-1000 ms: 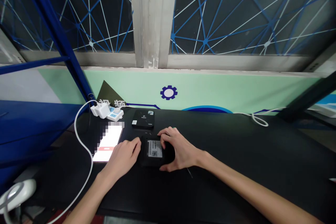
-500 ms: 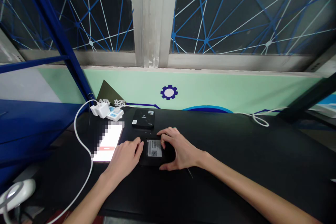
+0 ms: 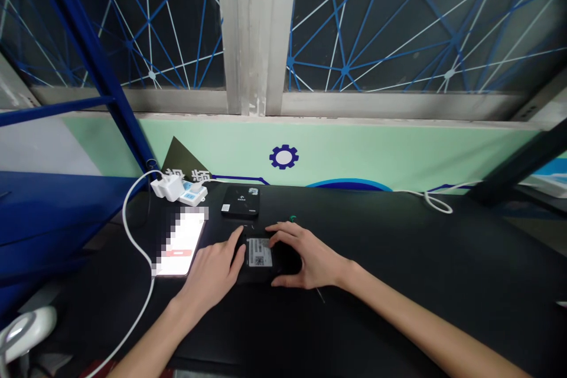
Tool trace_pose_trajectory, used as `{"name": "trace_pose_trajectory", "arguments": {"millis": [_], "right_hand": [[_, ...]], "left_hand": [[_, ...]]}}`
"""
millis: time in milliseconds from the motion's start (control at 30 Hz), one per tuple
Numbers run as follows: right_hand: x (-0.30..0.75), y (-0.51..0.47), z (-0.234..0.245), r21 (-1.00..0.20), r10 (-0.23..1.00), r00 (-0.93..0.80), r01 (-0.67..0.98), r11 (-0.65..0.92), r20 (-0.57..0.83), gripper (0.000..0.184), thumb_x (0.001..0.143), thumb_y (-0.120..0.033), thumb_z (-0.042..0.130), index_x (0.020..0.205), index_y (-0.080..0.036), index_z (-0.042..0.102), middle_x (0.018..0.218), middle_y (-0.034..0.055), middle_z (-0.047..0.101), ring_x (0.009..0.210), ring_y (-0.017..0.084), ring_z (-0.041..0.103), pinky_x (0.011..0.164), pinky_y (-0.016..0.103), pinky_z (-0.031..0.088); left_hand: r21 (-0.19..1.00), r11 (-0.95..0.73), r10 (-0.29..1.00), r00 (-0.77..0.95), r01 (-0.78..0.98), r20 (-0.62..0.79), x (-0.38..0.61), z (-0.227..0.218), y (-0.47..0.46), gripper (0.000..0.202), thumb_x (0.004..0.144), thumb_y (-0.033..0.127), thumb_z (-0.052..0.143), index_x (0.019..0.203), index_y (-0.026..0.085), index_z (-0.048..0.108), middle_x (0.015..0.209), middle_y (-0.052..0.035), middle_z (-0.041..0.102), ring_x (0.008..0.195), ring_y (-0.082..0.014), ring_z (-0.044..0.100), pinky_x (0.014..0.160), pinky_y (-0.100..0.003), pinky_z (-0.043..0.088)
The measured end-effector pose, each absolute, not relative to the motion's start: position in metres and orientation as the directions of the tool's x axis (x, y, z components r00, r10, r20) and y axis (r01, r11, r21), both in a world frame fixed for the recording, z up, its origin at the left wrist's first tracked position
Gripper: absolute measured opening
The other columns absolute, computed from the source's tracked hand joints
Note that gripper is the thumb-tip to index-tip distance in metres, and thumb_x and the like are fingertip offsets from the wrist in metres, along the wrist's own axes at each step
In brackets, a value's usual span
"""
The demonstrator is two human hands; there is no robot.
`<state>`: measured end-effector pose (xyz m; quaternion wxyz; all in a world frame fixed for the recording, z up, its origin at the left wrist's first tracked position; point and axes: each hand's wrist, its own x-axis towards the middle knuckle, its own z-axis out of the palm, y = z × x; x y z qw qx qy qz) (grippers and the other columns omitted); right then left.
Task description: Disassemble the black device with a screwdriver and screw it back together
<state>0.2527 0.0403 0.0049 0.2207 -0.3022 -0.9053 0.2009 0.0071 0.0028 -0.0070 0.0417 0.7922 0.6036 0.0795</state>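
A small flat black device (image 3: 260,255) with a white label on top lies on the black table (image 3: 398,260). My left hand (image 3: 217,269) rests against its left side, index finger stretched along the far left corner. My right hand (image 3: 303,254) covers its right half, fingers curved over the top and thumb at the near edge. Both hands hold the device down on the table.
A second flat black box (image 3: 240,200) lies just behind. A lit phone (image 3: 179,243) lies to the left with a white cable (image 3: 133,236) leading to a white charger plug (image 3: 167,187). A small green item (image 3: 292,218) and a thin pin (image 3: 319,294) lie nearby. Another white cable (image 3: 436,201) sits far right.
My left index finger has slid forward along the device's left edge toward its far corner. My right fingers have shifted slightly over the top. The device stays in place.
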Motion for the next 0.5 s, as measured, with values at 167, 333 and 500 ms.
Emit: {"name": "trace_pose_trajectory", "arguments": {"millis": [167, 333, 500], "right_hand": [[0.253, 0.04, 0.004, -0.506, 0.644, -0.714, 0.463, 0.728, 0.274, 0.055, 0.07, -0.053, 0.082, 0.112, -0.024, 0.062, 0.141, 0.0131, 0.056, 0.13, 0.033, 0.053, 0.107, 0.049, 0.043], [0.253, 0.039, 0.005, -0.513, 0.654, -0.712, 0.474, 0.716, 0.255, 0.056, 0.069, -0.054, 0.082, 0.111, -0.024, 0.063, 0.142, 0.0133, 0.057, 0.131, 0.034, 0.053, 0.108, 0.051, 0.042], [0.253, 0.04, 0.006, -0.494, 0.638, -0.731, 0.473, 0.73, 0.242, 0.056, 0.071, -0.055, 0.08, 0.114, -0.024, 0.062, 0.143, 0.0121, 0.056, 0.133, 0.033, 0.051, 0.113, 0.051, 0.038]], "left_hand": [[0.058, -0.243, 0.97, 0.242, 0.968, 0.024, 0.013, -0.001, 0.001, 0.049, 0.105, 0.034, 0.025, 0.148, 0.014, 0.037, 0.077, -0.0081, 0.072, 0.071, -0.0261, 0.071, 0.062, -0.031, 0.047], [-0.057, -0.255, 0.967, 0.255, 0.965, -0.001, 0.019, 0.001, -0.001, 0.052, 0.104, 0.03, 0.024, 0.15, 0.008, 0.036, 0.07, -0.0093, 0.069, 0.067, -0.0261, 0.07, 0.061, -0.031, 0.047], [-0.12, -0.293, 0.956, 0.295, 0.948, -0.008, 0.019, -0.001, -0.001, 0.053, 0.104, 0.029, 0.023, 0.151, 0.005, 0.033, 0.07, -0.0106, 0.069, 0.066, -0.0289, 0.069, 0.061, -0.034, 0.048]]}}
